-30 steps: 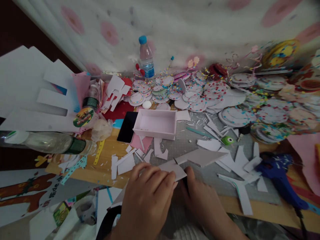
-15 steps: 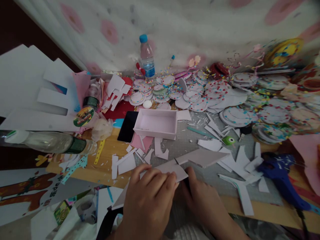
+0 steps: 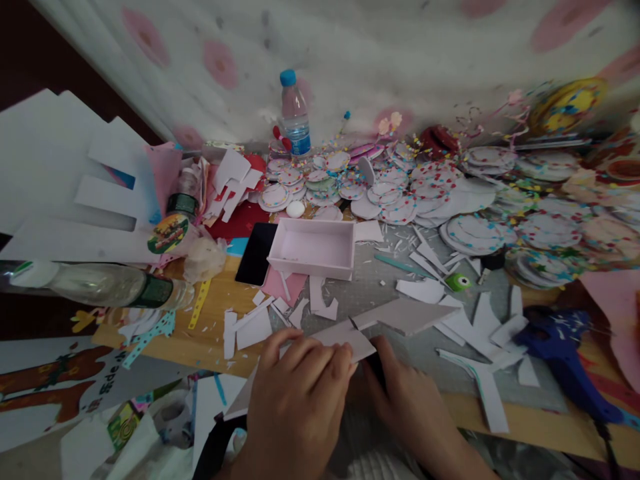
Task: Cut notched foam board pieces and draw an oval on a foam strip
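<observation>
My left hand point(image 3: 300, 393) is closed over a white foam board point(image 3: 361, 343), fingers bent across its top and pressing it near the table's front edge. One part of the board reaches right over the grey cutting mat point(image 3: 360, 290); another slants down left behind my wrist. Close beside it, my right hand point(image 3: 413, 403) is wrapped round a black-handled cutting tool point(image 3: 376, 368). A thin dark tip shows at a cut in the board; the rest of the tool is hidden. Behind my hands stands an open white box point(image 3: 313, 245).
White offcuts point(image 3: 480, 327) litter the mat. A blue glue gun point(image 3: 560, 353) lies at right, a phone point(image 3: 256, 253) left of the box. Decorated white discs point(image 3: 473, 233) crowd the back near an upright water bottle point(image 3: 295, 117). A large bottle point(image 3: 105, 283) lies at left.
My right hand and the black handle have shifted very slightly. The board and my left hand stay nearly where they were.
</observation>
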Tool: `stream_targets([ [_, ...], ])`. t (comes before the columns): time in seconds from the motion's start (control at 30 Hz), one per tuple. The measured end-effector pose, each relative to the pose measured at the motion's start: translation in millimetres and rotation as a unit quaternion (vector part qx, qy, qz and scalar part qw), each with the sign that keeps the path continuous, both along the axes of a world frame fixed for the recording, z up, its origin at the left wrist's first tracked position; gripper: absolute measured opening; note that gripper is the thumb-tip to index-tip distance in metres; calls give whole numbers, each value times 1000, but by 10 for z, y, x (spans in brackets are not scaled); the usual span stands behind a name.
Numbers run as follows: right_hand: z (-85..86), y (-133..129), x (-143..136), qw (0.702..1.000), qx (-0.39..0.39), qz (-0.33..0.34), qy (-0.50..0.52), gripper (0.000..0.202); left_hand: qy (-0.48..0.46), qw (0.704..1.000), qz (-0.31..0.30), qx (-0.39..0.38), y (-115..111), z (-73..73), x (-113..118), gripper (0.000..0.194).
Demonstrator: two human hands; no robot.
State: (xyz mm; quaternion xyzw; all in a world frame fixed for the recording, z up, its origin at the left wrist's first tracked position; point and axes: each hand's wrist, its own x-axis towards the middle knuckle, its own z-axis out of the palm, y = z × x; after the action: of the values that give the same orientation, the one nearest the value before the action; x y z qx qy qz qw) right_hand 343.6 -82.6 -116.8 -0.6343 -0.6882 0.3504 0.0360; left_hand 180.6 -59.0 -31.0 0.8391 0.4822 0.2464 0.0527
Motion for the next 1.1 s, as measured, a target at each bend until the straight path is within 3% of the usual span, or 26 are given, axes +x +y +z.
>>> stream_targets([
  [0.27, -28, -50, 19, 998, 63, 1, -18, 17, -8, 1000, 6, 2, 19, 3, 19, 15],
  [0.77, -59, -143, 8, 997, 61, -32, -34, 26, -16, 1000, 2, 26, -50, -41, 14, 17],
  [0.9, -23, -125, 14, 998, 36, -55, 9, 27, -17, 999, 4, 39, -79, -70, 23, 16],
  [1.1, -26, -124, 52, 986, -10, -68, 151, 32, -10, 999, 1, 37, -92, -96, 11, 14],
])
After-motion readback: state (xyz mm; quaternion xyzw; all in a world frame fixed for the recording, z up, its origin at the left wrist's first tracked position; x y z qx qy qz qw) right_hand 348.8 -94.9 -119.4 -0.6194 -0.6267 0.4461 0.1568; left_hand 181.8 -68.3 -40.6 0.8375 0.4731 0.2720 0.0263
